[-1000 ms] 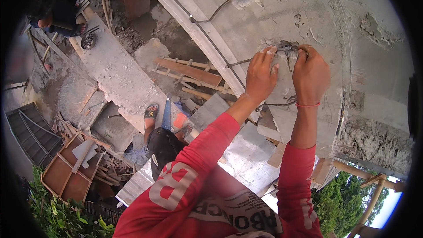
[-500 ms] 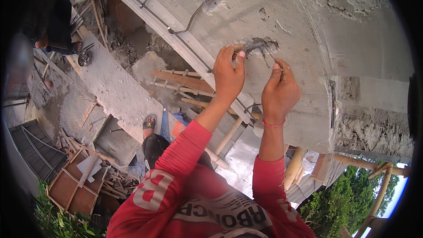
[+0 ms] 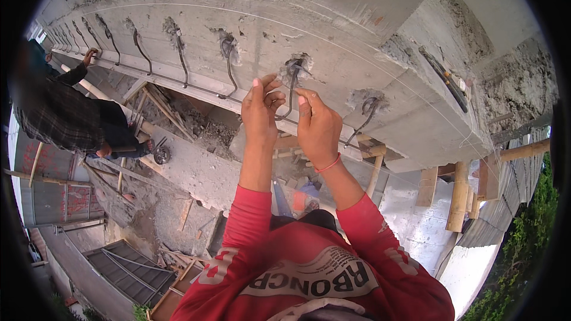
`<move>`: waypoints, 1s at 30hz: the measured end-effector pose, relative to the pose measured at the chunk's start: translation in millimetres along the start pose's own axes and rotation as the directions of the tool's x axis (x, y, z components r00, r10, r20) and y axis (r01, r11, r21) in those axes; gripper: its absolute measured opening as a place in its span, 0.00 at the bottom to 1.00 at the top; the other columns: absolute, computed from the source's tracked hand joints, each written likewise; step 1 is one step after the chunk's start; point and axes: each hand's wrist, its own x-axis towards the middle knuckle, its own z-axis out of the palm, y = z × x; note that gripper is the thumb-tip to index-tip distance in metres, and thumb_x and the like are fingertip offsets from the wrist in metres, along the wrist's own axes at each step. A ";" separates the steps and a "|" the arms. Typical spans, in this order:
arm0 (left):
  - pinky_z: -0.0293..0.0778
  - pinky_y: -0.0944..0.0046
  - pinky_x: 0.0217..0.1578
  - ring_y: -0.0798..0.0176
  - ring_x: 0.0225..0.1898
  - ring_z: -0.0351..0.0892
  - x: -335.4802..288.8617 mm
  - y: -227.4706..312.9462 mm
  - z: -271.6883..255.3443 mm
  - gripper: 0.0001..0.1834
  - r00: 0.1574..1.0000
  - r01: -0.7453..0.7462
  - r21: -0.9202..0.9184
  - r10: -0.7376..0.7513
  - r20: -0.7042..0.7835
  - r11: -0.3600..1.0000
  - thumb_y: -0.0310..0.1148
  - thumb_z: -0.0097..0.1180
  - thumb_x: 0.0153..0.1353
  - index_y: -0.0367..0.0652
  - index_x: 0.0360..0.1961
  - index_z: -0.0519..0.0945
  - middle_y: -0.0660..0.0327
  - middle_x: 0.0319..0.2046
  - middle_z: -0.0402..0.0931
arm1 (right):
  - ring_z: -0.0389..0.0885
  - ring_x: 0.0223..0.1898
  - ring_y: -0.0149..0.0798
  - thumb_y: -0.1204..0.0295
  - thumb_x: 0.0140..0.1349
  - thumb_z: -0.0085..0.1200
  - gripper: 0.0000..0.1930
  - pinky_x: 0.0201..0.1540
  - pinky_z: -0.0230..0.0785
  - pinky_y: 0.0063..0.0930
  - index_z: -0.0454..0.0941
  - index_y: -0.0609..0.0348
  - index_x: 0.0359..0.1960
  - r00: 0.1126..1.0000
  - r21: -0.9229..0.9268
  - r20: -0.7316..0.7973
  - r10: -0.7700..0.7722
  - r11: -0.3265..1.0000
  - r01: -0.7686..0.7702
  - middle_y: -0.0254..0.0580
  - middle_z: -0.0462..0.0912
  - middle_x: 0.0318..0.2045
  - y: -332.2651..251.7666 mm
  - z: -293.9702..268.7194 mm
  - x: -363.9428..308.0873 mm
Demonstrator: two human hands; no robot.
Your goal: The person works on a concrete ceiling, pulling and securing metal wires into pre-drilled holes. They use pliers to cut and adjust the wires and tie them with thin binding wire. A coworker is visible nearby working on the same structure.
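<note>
My left hand [image 3: 262, 110] is raised beside a bent steel bar [image 3: 291, 95], its fingers apart and slightly curled, with nothing visible in them. Just right of that bar, my right hand [image 3: 321, 128] has its thumb and forefinger pinched together; what they hold, if anything, is too small to make out. The bar comes out of a chipped hole [image 3: 301, 59] in the grey concrete wall [image 3: 339, 41] and runs down to a long straight bar [image 3: 202, 90] along the ledge. Dark strands or bar ends stick out of the hole.
Several similar bent bars [image 3: 181, 56] line the wall leftward; another [image 3: 369, 116] stands to the right. A co-worker [image 3: 65, 113] on the left reaches to the bars. Below lie a dusty plank walkway [image 3: 196, 169] and rubble. Bamboo poles [image 3: 458, 196] stand at right.
My view has turned, so more of the wall, the row of bars and the co-worker show. My hands appear lower and further left in the picture, closer together.
</note>
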 end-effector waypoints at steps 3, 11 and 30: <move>0.79 0.69 0.40 0.72 0.32 0.80 -11.8 -1.6 -20.2 0.15 0.999 -0.050 0.105 0.049 0.008 0.993 0.39 0.58 0.79 0.35 0.51 0.84 0.60 0.40 0.85 | 0.84 0.25 0.51 0.70 0.76 0.55 0.11 0.30 0.72 0.40 0.85 0.56 0.54 0.983 0.085 0.155 0.096 0.990 -0.110 0.50 0.84 0.26 2.5 -10.8 -32.8; 0.76 0.71 0.40 0.73 0.35 0.79 -61.9 10.6 -11.2 0.09 0.940 0.336 -0.175 -0.316 0.131 0.926 0.34 0.63 0.75 0.40 0.48 0.84 0.64 0.38 0.84 | 0.88 0.31 0.51 0.74 0.74 0.54 0.10 0.34 0.76 0.40 0.84 0.57 0.53 0.998 0.168 0.062 -0.026 0.986 0.015 0.48 0.88 0.32 8.9 -50.8 -75.7; 0.79 0.66 0.44 0.69 0.38 0.83 -124.7 38.2 56.1 0.11 0.907 -0.042 0.319 -0.097 0.409 0.947 0.35 0.62 0.75 0.37 0.46 0.82 0.62 0.37 0.83 | 0.82 0.25 0.41 0.76 0.71 0.62 0.12 0.28 0.71 0.32 0.88 0.55 0.53 0.988 0.050 -0.094 -0.122 0.991 0.127 0.43 0.86 0.30 -14.9 -128.2 -71.9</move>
